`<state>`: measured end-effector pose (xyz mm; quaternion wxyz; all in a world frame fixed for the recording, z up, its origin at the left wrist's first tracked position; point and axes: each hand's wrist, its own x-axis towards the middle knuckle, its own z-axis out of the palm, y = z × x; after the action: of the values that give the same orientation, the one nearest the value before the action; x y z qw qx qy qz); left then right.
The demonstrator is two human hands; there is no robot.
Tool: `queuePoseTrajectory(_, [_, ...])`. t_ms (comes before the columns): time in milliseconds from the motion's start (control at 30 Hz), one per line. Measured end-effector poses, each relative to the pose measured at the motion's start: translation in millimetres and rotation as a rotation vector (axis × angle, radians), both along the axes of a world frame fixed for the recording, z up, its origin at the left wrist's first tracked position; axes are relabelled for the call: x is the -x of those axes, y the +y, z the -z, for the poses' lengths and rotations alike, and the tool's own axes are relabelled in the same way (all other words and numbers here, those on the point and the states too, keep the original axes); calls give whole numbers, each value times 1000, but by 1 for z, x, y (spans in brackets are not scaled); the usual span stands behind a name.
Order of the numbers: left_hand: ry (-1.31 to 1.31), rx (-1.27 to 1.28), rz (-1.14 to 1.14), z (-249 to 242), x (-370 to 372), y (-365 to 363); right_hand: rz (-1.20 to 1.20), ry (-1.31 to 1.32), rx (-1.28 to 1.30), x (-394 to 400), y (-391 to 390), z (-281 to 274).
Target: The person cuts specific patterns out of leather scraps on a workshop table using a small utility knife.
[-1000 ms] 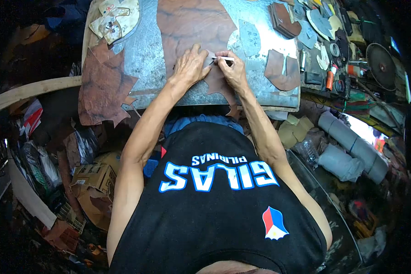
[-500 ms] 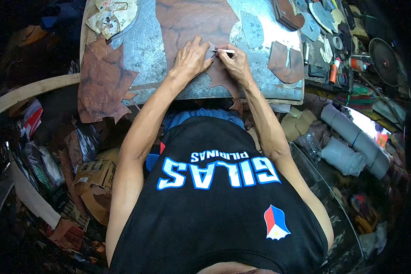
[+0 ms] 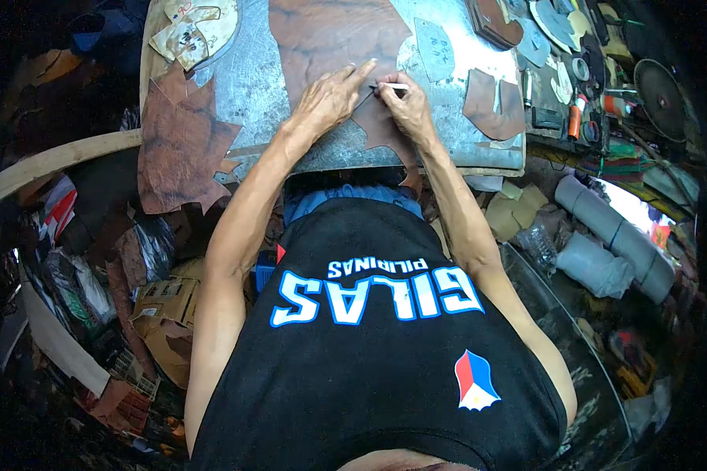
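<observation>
Brown marbled leather (image 3: 330, 35) lies on the metal-topped table (image 3: 251, 102), its lower part running toward the table's front edge. My left hand (image 3: 331, 96) rests flat on the leather, palm down, with the index finger stretched toward the upper right. Just right of it, my right hand (image 3: 403, 100) pinches a slim white tool (image 3: 395, 85), its dark tip pointing left at the leather. Between the hands, a thin grey edge shows near my left fingertips; most of that piece is hidden under the hand.
More brown leather (image 3: 182, 141) hangs over the table's left front corner. A cut leather piece (image 3: 492, 106) and a grey pattern (image 3: 434, 49) lie to the right. Stacked patterns (image 3: 196, 31) sit back left. An orange-labelled tube (image 3: 576, 118) and a fan (image 3: 660, 98) are farther right.
My left hand has turned slightly, its index finger now stretched out farther. The grey piece between the hands is now mostly covered. My right hand still holds the white tool, nearly in the same place.
</observation>
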<state>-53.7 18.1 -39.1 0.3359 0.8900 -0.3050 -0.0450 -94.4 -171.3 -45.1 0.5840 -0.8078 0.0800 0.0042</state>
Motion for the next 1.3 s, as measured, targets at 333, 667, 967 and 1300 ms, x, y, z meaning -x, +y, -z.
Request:
queuePoseTrajectory(333, [-87, -57, -39, -1, 10, -6, -75, -27, 136, 1, -1, -10])
queuePoseTrajectory(667, [2, 10, 28, -10, -3, 3, -30, -2, -21, 1, -3, -3])
queuePoseTrajectory(967, [-90, -26, 27, 7, 2, 1, -113, 70, 138, 2, 1, -14])
queuePoseTrajectory(1300, [-44, 16, -29, -3, 4, -1, 13, 60, -183, 3, -9, -6])
